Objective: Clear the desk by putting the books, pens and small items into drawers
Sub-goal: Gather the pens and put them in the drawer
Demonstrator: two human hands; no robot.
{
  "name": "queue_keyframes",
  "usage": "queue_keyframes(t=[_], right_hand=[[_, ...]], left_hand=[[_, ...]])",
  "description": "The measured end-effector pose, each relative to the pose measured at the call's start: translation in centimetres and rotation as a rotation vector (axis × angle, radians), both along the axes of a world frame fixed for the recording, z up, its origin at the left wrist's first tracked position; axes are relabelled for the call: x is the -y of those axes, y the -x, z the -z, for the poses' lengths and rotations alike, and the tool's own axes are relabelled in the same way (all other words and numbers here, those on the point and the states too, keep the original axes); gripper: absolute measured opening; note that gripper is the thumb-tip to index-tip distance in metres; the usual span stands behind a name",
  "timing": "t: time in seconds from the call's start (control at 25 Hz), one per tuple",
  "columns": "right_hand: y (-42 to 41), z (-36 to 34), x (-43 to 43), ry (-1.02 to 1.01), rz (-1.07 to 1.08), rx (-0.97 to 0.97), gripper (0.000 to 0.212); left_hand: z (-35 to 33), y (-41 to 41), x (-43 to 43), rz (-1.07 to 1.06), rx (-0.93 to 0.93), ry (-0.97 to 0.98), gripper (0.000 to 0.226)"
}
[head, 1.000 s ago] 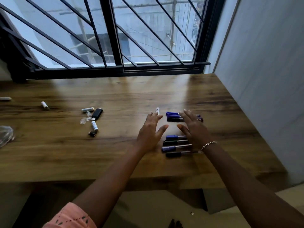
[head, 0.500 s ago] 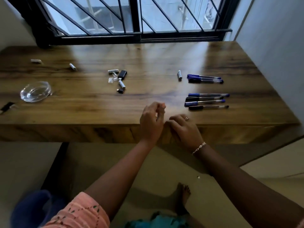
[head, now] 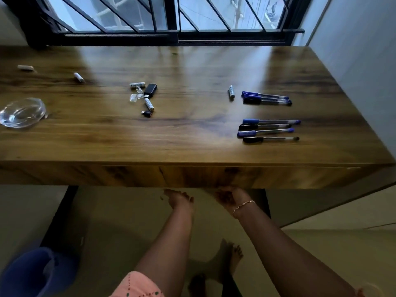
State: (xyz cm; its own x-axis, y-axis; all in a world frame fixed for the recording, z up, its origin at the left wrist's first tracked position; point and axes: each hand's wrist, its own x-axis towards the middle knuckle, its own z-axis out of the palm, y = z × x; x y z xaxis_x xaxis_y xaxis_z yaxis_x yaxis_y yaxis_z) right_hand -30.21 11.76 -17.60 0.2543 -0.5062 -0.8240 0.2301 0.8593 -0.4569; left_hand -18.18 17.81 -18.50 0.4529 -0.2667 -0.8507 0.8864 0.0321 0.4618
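Nothing has gone away yet. The drawer front [head: 205, 176] under the tabletop [head: 192, 144] looks closed, and every item lies out beyond it. Four pens [head: 267, 130] sit in a row just beyond the drawer front's right end. Two more pens [head: 265, 99] and a lone battery [head: 231, 93] lie farther beyond it. Beyond its left end are a black USB stick [head: 150, 90], loose batteries and small clear caps, with a glass dish [head: 22, 112] far to its left. No books are in sight.

The right hand [head: 230, 197] is at the drawer front's lower edge, its fingers hooked up under it and apparently gripping it. The left hand [head: 179, 199] hangs just below that edge. Its fingers [head: 171, 192] are loosely bent, and whether they touch the wood cannot be told. Opening the drawer appears to be the step in hand.
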Motion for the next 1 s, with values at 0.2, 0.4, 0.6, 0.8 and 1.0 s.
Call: queue_keyframes(t=[0.2,0.4,0.6,0.8,1.0], right_hand=[[-0.7,0.8,0.8,-0.012,0.117,0.036,0.028],[-0.4,1.5,1.0,-0.022,0.248,-0.001,0.028],[0.8,1.2,-0.3,-0.035,0.246,-0.045,0.027],[2.2,1.0,-2.5,-0.075,0.242,-0.099,0.021],[3.5,0.8,-4.9,-0.051,0.272,-0.094,0.046]], left_hand=[[1.0,0.4,1.4,-0.059,-0.105,0.154,0.081],[1.5,0.6,1.6,-0.057,-0.13,0.26,0.086],[1.3,0.7,0.6,-0.08,-0.133,0.214,0.088],[1.4,1.9,-2.5,-0.041,-0.128,0.194,0.089],[1.9,3.9,-4.7,-0.024,-0.033,0.152,0.084]])
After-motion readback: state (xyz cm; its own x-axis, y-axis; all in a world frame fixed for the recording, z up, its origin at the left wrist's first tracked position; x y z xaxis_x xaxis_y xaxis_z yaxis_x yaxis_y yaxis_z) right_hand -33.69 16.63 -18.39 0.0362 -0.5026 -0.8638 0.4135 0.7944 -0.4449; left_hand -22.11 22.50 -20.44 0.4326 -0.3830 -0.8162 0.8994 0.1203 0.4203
